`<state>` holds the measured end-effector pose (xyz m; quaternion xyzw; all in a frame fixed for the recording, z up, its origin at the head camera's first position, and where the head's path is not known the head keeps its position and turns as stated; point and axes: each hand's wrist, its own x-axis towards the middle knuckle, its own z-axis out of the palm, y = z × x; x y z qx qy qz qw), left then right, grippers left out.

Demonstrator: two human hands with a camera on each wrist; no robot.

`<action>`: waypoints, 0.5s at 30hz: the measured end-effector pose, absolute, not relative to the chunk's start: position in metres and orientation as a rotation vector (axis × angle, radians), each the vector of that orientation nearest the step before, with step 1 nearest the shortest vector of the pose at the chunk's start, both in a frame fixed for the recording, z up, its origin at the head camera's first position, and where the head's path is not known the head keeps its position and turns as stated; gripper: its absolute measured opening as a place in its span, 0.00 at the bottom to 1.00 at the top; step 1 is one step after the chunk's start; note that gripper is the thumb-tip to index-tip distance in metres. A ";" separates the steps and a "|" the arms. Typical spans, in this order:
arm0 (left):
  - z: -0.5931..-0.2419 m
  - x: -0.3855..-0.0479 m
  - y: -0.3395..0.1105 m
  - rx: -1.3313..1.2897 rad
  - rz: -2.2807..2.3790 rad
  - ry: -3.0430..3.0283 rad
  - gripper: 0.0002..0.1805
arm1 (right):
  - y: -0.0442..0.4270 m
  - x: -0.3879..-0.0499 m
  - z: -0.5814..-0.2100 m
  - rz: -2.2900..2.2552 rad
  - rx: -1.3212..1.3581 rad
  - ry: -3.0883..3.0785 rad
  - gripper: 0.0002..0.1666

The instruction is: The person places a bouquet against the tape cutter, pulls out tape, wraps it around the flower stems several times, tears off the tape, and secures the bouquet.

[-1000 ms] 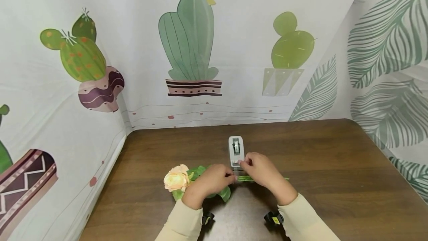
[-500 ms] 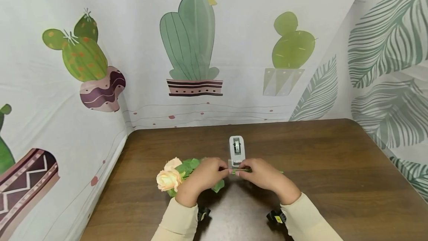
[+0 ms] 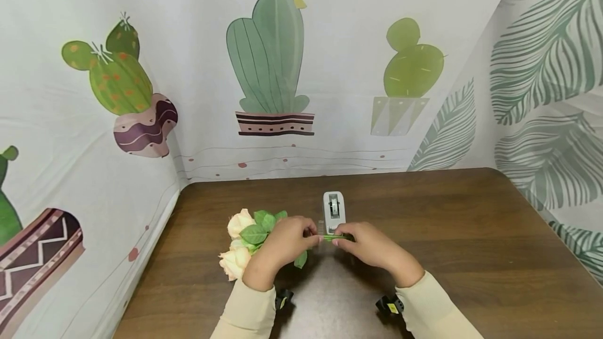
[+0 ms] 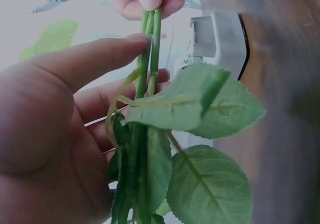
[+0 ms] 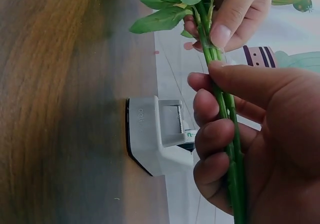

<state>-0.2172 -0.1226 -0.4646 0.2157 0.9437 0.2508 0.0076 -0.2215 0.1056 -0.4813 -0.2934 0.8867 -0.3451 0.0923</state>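
Note:
Two peach artificial roses [image 3: 234, 262] with green leaves [image 4: 210, 189] lie left of my left hand [image 3: 282, 245]. Their bundled green stems [image 5: 222, 103] run across to my right hand [image 3: 372, 247]. My left hand pinches the stems between thumb and fingers, just below the leaves. The right hand grips the stems farther along, its fingers curled round them and its thumb on top. What looks like a piece of clear tape [image 4: 150, 37] lies on the stems by the left thumb. Right behind the stems stands a white tape dispenser [image 3: 334, 205], touched by neither hand.
The brown wooden table [image 3: 452, 224] extends on both sides of the hands. A white cloth backdrop [image 3: 344, 41] printed with cacti and leaves rises behind it and along the left. Black wrist straps [image 3: 390, 305] show at both cuffs.
My right hand has come from the dispenser's front down onto the stems. The stems have risen slightly, and the roses have shifted left and turned, bringing a second bloom into view.

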 end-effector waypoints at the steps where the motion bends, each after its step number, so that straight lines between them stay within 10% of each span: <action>1: -0.464 -0.217 -0.122 0.674 0.776 2.962 0.06 | 0.106 -0.222 -0.481 -1.030 -0.873 2.635 0.08; 15: -0.447 -0.213 -0.120 0.535 1.108 3.196 0.24 | 0.107 -0.225 -0.482 -1.122 -0.736 2.780 0.05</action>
